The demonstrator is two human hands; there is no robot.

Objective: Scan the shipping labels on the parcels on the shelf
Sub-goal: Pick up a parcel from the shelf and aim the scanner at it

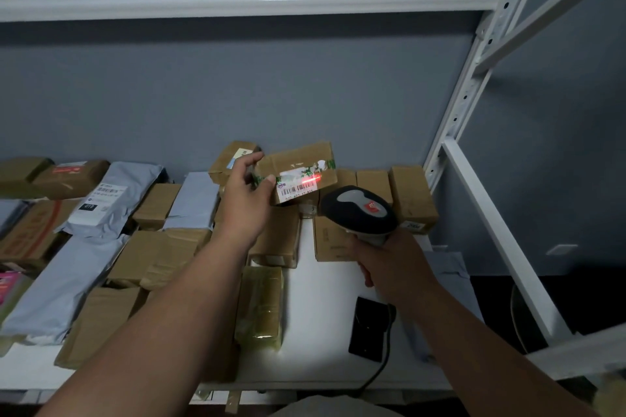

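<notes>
On the white shelf (325,284): rows of brown cartons and grey mailer bags (61,284), laid flat. Raised above the back row: one small brown parcel (298,167), long axis left to right, right end slightly higher, shipping label (298,187) facing the camera with a red scan line across its barcode. Left hand (245,189): fingers and thumb clamped on the parcel's left end. Right hand (389,264): closed round the grip of a handheld scanner (359,210), head aimed at the label.
</notes>
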